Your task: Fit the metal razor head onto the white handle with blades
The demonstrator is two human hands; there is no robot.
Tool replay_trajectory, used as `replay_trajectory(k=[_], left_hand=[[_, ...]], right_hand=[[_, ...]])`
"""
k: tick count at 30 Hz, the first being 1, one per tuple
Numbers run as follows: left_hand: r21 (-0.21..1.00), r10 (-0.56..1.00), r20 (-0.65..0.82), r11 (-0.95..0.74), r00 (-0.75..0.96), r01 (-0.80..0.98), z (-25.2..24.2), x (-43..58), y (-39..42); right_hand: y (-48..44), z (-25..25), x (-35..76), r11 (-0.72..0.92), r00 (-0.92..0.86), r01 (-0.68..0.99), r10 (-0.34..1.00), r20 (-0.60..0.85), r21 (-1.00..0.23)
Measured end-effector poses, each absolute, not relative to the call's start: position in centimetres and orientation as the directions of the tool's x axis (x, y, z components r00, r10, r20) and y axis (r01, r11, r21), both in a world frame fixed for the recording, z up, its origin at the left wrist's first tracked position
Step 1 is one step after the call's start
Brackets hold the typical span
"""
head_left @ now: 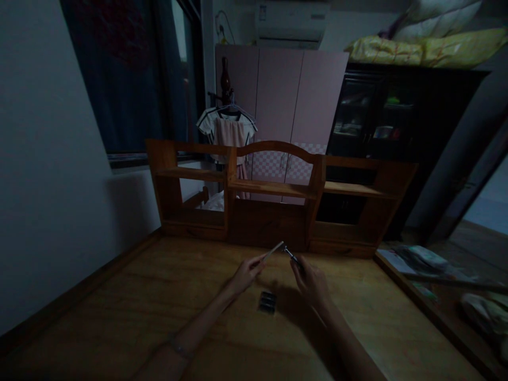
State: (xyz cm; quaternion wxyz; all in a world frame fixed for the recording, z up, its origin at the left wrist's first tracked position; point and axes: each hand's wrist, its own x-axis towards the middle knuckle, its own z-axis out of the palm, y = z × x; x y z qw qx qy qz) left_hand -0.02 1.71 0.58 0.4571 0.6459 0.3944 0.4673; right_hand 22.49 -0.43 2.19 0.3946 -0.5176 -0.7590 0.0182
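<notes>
Over a wooden desk [159,307], my left hand [246,274] pinches a thin, pale, flat strip [274,250] that slants up to the right. My right hand [311,280] is closed on a small dark metal tool [291,256] whose tip meets the end of the strip. Both hands hover above the desk, close together. On the desk just below and between them lies a small dark rectangular pack [267,302]. A thin band [178,349] circles my left wrist.
A wooden shelf unit [278,188] stands along the desk's far edge. Papers and clutter [424,262] lie on a lower surface at the right. A white wall [47,185] and dark window are at the left; clothes on a hanger [228,129] and a pink wardrobe [286,100] stand behind.
</notes>
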Motion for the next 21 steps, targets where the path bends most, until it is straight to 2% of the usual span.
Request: replay_trajectory(k=[5, 17, 21], left_hand=[[0.972, 0.947, 0.201, -0.225, 0.249, 0.071, 0.72, -0.05, 1.78], [0.93, 0.913, 0.324, -0.356, 0.248, 0.092, 0.57, 0.03, 1.75], [0.946, 0.928, 0.289, -0.315, 0.234, 0.081, 0.48, -0.29, 1.72]], right_hand=[[-0.27, 2.19, 22.51, 0.456, -0.144, 0.8, 0.778, 0.612, -0.39], [-0.26, 2.22, 22.87, 0.475, -0.176, 0.811, 0.755, 0.632, -0.341], [-0.41, 2.05, 22.86, 0.483, -0.182, 0.807, 0.752, 0.634, -0.341]])
